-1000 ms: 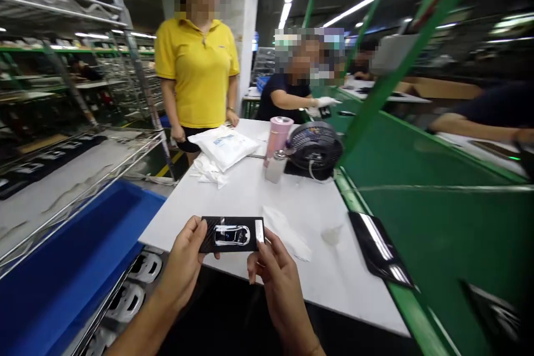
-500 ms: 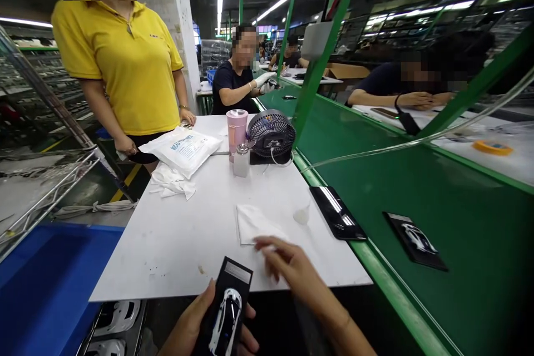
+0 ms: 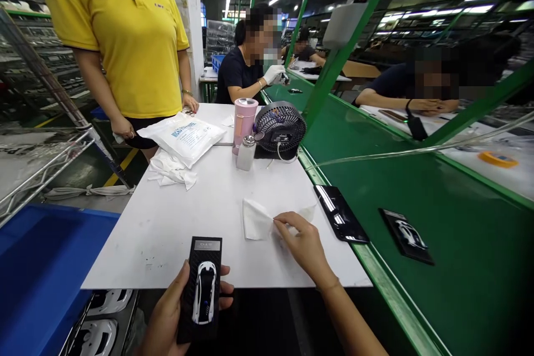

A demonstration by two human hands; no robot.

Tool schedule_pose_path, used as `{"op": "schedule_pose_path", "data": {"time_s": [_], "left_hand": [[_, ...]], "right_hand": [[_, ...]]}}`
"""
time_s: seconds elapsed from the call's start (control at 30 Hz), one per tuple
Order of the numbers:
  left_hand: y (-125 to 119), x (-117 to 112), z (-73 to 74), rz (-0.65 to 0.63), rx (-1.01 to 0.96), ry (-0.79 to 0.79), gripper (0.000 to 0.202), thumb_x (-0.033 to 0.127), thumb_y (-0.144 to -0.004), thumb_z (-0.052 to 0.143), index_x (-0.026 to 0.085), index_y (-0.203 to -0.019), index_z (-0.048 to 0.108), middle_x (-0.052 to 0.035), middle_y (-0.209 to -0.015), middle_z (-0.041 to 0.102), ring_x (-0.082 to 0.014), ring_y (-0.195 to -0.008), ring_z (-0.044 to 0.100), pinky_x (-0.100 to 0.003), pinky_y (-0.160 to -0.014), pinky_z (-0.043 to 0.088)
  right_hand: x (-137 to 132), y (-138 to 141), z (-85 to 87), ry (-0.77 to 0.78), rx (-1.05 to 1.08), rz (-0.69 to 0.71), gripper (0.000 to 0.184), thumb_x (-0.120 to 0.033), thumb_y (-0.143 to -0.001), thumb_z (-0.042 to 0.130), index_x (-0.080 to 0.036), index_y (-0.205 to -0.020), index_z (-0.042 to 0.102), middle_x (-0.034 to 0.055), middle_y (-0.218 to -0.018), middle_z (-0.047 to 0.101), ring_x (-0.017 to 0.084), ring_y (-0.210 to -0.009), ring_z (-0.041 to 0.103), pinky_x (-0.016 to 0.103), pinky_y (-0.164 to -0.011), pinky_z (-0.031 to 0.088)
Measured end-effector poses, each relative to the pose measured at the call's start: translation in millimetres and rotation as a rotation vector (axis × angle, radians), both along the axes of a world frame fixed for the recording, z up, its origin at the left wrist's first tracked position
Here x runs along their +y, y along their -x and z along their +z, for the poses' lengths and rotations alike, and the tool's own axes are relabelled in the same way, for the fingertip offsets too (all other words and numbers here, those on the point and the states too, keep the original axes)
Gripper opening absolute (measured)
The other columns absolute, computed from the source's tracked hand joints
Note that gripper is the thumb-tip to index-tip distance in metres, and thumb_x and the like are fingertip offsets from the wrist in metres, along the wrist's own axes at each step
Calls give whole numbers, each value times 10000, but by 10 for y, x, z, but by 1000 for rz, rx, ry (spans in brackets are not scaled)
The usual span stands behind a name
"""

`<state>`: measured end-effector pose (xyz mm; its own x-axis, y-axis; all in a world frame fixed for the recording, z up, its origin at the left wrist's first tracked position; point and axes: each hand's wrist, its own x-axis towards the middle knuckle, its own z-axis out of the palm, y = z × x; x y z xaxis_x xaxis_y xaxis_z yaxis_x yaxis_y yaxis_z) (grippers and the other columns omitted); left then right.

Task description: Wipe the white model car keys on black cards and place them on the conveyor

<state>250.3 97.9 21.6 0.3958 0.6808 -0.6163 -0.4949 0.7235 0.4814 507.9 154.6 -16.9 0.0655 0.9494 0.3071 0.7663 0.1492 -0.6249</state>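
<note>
My left hand [image 3: 164, 308] is wrapped round a black base plate with a white-and-black model car [image 3: 205, 295] on it, just off the table's front edge. A silvery label strip lies at the plate's far end. Over the table, my right hand [image 3: 306, 245] pinches the right corner of a white wipe [image 3: 255, 220] between thumb and fingertips. The wipe's left part lies against the white table [image 3: 179, 233]. Behind the right hand's fingers, another pale scrap is partly hidden. A black phone-like slab [image 3: 341, 214] lies to the right of this hand.
Farther back stand a pink tumbler [image 3: 244, 122], a small bottle [image 3: 246, 154] and a black fan [image 3: 280, 130]. A white packet [image 3: 186, 139] lies at the left. Another car plate [image 3: 406, 236] rests on the green belt [image 3: 459, 217]. A person in yellow [image 3: 129, 39] stands opposite; others sit beyond.
My right hand has come onto the wipe and taken its corner, lifting it slightly. The left hand has turned the car plate more upright in view and moved it a little left.
</note>
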Motion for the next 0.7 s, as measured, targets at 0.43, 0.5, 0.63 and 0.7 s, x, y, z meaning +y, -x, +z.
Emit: {"op": "schedule_pose_path", "data": {"time_s": [0.43, 0.5, 0.63, 0.7], "left_hand": [[54, 64, 30, 35, 58, -52, 610, 542, -794, 427, 58, -1129, 585, -180, -987, 668, -295, -907, 615, -397, -896, 404], [77, 51, 35, 36, 60, -45, 616, 544, -792, 428, 58, -1141, 577, -183, -997, 664, -298, -917, 611, -397, -899, 402], [115, 58, 38, 73, 29, -73, 600, 528, -797, 438, 61, -1149, 571, -184, -1016, 658, -300, -928, 605, -416, -923, 389], [109, 93, 41, 100, 5, -93, 588, 516, -799, 446, 62, -1153, 568, -185, -1020, 657, -302, -934, 602, -428, -937, 379]], "right_hand": [[159, 119, -142, -9, -154, -110, 194, -324, -888, 536, -139, -909, 592, 46, -940, 586, 170, -862, 559, 352, -774, 464], [207, 126, -143, 0, -157, -103, 208, -320, -890, 536, -133, -819, 593, 31, -855, 594, 158, -813, 566, 349, -767, 464], [166, 65, -37, 12, -92, -45, 229, -311, -916, 499, -128, -814, 590, 20, -822, 609, 141, -767, 586, 319, -732, 483], [100, 30, 63, 25, -51, 12, 244, -314, -937, 460, -123, -852, 587, 24, -872, 619, 141, -799, 599, 300, -723, 494]]}}
